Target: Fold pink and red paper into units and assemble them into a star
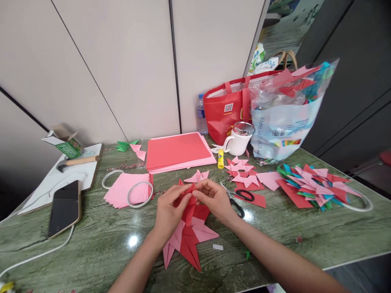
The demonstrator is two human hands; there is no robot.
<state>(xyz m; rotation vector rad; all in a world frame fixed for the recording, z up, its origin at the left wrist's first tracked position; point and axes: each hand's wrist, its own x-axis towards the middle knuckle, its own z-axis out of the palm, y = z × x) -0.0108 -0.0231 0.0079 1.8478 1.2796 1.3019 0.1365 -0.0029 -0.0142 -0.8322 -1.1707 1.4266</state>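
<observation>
My left hand point(172, 205) and my right hand point(214, 199) meet at the middle of the table, both pinching a folded red paper piece point(190, 209) between thumbs and fingers. Below it lies a star of folded red and pink paper point(189, 244), partly covered by my hands. Whether the held piece is joined to the star I cannot tell. Just behind my fingers sits a folded pink paper piece point(197, 176). Black-handled scissors point(236, 203) rest beside my right wrist, partly hidden by it. A small white strip point(218, 247) lies to the right of the star.
Pink paper squares point(120, 189) and tape rolls point(140, 194) lie left, near a phone point(64, 209) and hammer point(77, 161). Behind are red sheets point(180, 150), a glue stick point(220, 159), a white mug point(238, 140) and bags point(277, 130). Folded paper stars point(317, 183) are piled right.
</observation>
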